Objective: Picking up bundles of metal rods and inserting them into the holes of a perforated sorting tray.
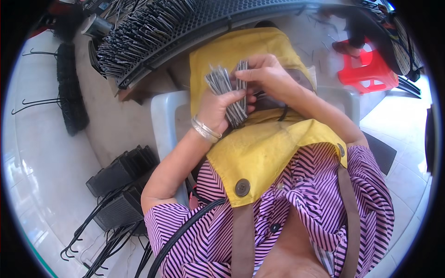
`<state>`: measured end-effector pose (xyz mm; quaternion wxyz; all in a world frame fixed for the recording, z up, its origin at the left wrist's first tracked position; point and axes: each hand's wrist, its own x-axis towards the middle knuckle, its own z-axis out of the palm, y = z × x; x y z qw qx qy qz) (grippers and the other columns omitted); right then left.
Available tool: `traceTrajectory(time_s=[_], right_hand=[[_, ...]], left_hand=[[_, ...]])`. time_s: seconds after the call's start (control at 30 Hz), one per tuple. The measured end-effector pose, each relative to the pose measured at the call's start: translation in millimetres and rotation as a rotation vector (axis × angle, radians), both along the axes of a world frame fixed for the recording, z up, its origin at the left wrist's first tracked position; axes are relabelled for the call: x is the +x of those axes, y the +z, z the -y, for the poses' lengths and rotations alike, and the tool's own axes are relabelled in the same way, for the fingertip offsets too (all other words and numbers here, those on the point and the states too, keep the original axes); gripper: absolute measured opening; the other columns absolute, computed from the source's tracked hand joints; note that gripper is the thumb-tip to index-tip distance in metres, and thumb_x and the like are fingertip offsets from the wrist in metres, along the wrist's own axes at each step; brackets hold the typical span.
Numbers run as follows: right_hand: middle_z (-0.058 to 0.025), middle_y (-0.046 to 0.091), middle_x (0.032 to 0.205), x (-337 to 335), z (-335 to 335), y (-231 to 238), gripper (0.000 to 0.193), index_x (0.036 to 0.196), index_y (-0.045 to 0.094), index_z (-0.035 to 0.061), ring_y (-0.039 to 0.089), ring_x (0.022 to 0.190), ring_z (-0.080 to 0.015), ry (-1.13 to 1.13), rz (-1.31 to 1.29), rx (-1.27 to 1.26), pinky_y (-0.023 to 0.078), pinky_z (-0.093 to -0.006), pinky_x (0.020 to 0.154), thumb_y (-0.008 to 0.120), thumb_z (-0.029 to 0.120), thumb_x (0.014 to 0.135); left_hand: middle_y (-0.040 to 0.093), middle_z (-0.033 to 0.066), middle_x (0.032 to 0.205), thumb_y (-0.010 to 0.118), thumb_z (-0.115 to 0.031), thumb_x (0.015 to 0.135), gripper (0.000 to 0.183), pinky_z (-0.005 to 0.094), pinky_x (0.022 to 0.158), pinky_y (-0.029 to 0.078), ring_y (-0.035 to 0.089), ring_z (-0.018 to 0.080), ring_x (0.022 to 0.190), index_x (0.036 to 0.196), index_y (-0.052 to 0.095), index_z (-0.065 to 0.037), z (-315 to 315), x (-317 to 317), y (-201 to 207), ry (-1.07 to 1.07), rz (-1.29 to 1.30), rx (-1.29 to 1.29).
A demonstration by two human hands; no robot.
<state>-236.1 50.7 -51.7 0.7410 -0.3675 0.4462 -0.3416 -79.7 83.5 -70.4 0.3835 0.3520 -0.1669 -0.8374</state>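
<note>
Over my lap, my left hand (215, 110) is closed round a thick bundle of thin grey metal rods (219, 82), its thumb lying across them. The rods stand upright with a slight tilt, their upper ends fanned apart. Close beside it, my right hand (271, 76) pinches a smaller bunch of similar rods (242, 82) between thumb and fingers. The two bunches nearly touch at the lower end. Some fingertips of the right hand are hidden behind the rods. A yellow apron (264, 148) covers my lap under both hands.
Ahead stands a dark perforated rack (222, 21) with many dark rods (143, 39) heaped on it, and a metal can (96, 25) at its left. Black stacks with hooked wires (118, 173) lie left of my pale chair (163, 125). A red stool (368, 72) and another person's foot (346, 49) are far right.
</note>
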Motion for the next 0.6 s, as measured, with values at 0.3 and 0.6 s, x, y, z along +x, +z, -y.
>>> traceTrajectory(time_s=[0.3, 0.6], right_hand=[[-0.0107, 0.061, 0.074, 3.3, -2.0, -9.1, 0.016, 0.087, 0.059, -0.0069, 0.057, 0.056, -0.0136, -0.016, -0.053, 0.002, 0.046, -0.0212, 0.048, 0.062, 0.004, 0.075], [-0.011, 0.061, 0.072, -2.7, -3.3, -16.7, 0.016, 0.086, 0.057, -0.0051, 0.057, 0.052, -0.0148, 0.006, 0.013, 0.012, 0.048, -0.0228, 0.047, 0.063, 0.004, 0.074]], left_hand=[[0.059, 0.0131, 0.083, 0.058, 0.004, 0.072, 0.028, 0.0346, 0.058, 0.054, 0.062, 0.0245, 0.068, 0.099, 0.053, 0.002, -6.3, 3.7, -9.6, 0.079, 0.041, 0.095], [0.061, 0.0154, 0.078, 0.058, 0.008, 0.069, 0.026, 0.0341, 0.058, 0.054, 0.062, 0.0258, 0.066, 0.096, 0.056, 0.006, -4.6, 3.1, -8.4, 0.091, 0.039, 0.085]])
